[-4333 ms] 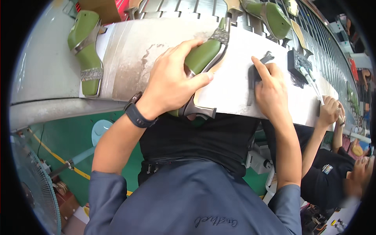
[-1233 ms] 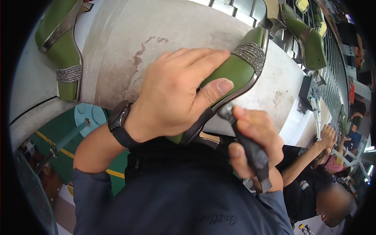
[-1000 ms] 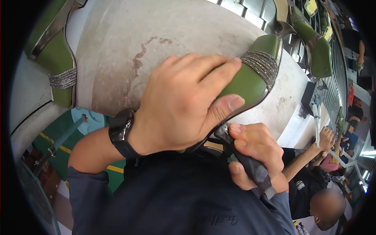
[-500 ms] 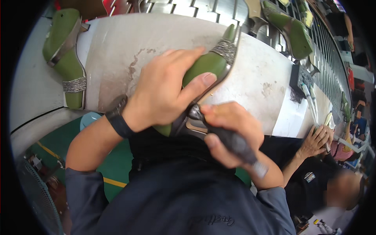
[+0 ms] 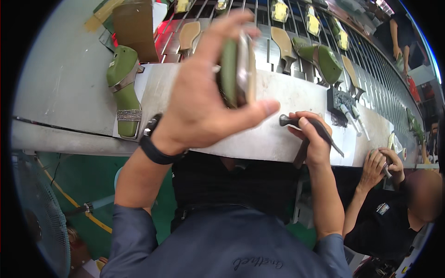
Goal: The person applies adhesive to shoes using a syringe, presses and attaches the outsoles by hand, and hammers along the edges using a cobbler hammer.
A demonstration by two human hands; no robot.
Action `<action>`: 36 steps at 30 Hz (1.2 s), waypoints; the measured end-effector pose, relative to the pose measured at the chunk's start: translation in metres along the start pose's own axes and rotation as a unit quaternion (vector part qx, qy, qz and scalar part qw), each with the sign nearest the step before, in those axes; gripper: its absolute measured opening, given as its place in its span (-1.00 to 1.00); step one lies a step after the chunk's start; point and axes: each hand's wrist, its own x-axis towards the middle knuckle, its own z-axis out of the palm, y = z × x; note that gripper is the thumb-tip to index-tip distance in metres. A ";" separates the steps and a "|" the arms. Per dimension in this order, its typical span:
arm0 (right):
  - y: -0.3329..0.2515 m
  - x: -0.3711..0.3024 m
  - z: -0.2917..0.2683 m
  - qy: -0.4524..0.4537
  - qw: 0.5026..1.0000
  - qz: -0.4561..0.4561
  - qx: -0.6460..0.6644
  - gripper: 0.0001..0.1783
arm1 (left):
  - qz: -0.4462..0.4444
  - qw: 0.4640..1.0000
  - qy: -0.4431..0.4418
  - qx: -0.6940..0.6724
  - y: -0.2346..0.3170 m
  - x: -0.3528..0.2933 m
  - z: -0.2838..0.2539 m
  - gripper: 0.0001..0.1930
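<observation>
My left hand [image 5: 194,99] is raised over the bench, fingers and thumb around a green shoe last [image 5: 228,69] with a shiny strap and a tan sole edge. The last is turned nearly edge-on and blurred, so its far side is hidden. Lower down to the right, my right hand [image 5: 317,139] grips dark metal pincers [image 5: 291,121] by the handles. Their rounded head points left, away from the last. On the left of the bench stands another green last [image 5: 125,88], with a metallic strap and a banded silver wrap.
Beyond the bench [image 5: 185,134] runs a slatted metal conveyor [image 5: 259,41] carrying tan insoles [image 5: 281,41] and a green last [image 5: 324,62]. A black block [image 5: 340,103] and white pen-like tools [image 5: 356,118] lie at right. A co-worker's hands [image 5: 374,167] work beside me; a fan [image 5: 41,222] stands lower left.
My left hand has lifted the last off the bench edge, up and away from me, turning it. My right hand has moved right with the pincers, apart from the last. The view has shifted.
</observation>
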 end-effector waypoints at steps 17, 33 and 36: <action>-0.135 -0.039 0.050 -0.167 0.939 -0.261 -0.145 -0.53 | 0.111 0.990 0.011 0.092 0.014 -0.030 0.048 -0.27; -0.042 -0.069 0.062 -0.205 0.978 0.014 -0.024 -0.71 | 0.116 0.939 0.109 0.305 -0.071 -0.153 0.059 -0.08; 0.019 -0.074 0.055 -0.083 0.992 0.083 0.041 -0.75 | 0.102 0.936 0.087 0.324 -0.080 -0.164 0.058 -0.11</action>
